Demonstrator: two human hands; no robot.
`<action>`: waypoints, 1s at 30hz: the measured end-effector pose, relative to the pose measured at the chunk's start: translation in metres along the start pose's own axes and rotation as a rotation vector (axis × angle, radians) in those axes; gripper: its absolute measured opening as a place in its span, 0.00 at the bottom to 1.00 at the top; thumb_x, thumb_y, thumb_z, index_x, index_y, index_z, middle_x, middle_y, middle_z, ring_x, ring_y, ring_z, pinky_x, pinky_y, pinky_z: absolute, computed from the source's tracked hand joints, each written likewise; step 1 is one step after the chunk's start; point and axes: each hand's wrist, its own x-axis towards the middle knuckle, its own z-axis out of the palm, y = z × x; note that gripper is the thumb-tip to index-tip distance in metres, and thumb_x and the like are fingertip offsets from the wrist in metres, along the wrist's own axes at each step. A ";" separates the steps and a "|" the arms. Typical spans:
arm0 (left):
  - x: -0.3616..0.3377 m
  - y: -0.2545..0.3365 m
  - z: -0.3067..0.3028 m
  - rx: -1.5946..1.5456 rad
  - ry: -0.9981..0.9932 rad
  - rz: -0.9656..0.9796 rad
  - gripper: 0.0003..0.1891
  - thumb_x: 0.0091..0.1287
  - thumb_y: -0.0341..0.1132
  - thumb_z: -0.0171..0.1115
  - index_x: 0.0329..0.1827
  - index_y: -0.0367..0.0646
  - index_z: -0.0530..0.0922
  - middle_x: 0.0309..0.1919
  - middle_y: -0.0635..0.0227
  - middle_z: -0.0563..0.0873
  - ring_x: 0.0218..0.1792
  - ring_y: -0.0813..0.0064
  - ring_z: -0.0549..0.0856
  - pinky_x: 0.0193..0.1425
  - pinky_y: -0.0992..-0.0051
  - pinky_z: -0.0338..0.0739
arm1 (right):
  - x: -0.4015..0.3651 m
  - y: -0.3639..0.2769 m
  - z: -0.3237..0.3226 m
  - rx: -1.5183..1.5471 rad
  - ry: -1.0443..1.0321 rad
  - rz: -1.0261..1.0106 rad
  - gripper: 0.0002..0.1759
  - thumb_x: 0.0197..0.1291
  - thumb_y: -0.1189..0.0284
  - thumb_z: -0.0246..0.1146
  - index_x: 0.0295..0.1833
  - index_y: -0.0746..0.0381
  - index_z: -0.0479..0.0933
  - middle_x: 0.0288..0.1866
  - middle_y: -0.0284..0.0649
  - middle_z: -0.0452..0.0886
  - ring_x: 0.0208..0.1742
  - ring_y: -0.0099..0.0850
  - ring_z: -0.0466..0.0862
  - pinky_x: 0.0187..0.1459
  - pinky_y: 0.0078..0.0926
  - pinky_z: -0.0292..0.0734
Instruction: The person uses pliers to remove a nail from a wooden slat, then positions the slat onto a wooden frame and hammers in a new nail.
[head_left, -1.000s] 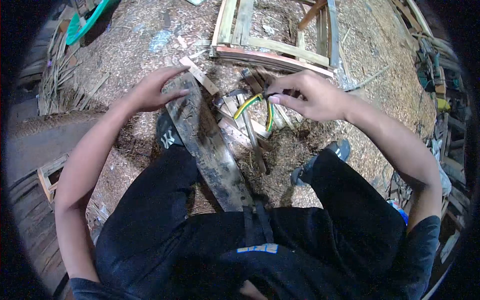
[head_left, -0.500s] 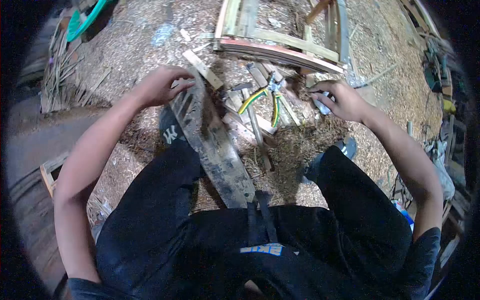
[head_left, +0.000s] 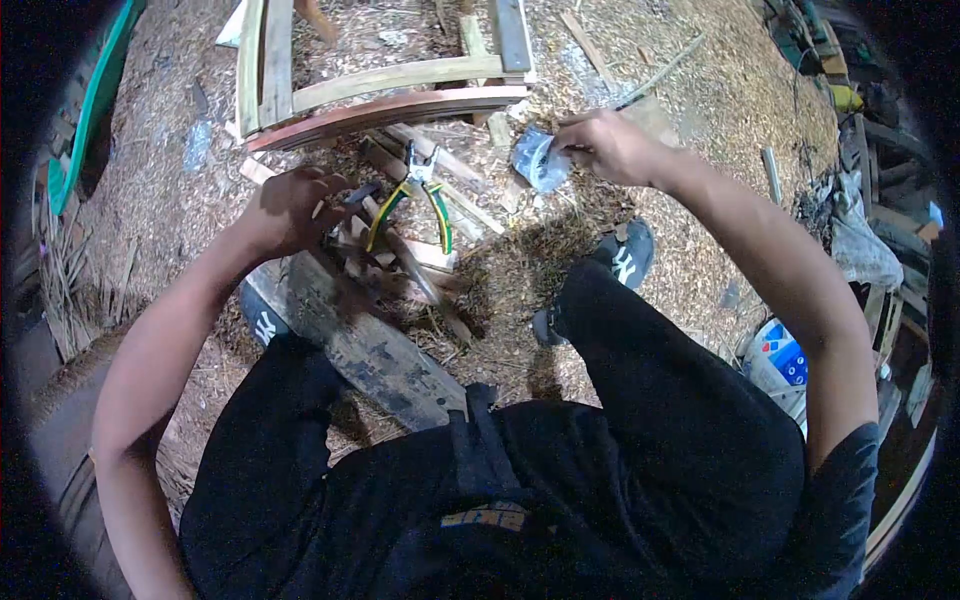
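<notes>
My right hand [head_left: 612, 148] pinches the edge of a small clear plastic bag [head_left: 541, 160] with small dark items inside, above the ground on the right. My left hand [head_left: 292, 212] hovers over the far end of a worn wooden plank [head_left: 372, 352], its fingers curled and apart with nothing seen between them. Just right of it lie pliers with green and yellow handles [head_left: 440, 215], jaws pointing away. A hammer [head_left: 425, 285] rests beside them on wood scraps, its head near my left fingers.
A wooden frame [head_left: 400, 98] stands at the far side. Wood chips and offcuts cover the ground [head_left: 690, 260]. A blue and white bag [head_left: 782, 355] lies at the right, below a pale sack [head_left: 862, 240]. A green rim [head_left: 85, 115] shows at the upper left.
The view has shifted to the right. The plastic bag now shows more fully at my right fingertips. My left hand has moved closer to the hammer and pliers.
</notes>
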 end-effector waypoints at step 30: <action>-0.009 -0.007 0.009 -0.131 -0.084 -0.078 0.16 0.73 0.43 0.67 0.58 0.46 0.86 0.52 0.56 0.89 0.50 0.50 0.90 0.54 0.56 0.85 | 0.041 0.002 0.050 -0.021 0.064 0.348 0.06 0.63 0.82 0.62 0.44 0.68 0.82 0.41 0.52 0.88 0.41 0.45 0.90 0.48 0.42 0.85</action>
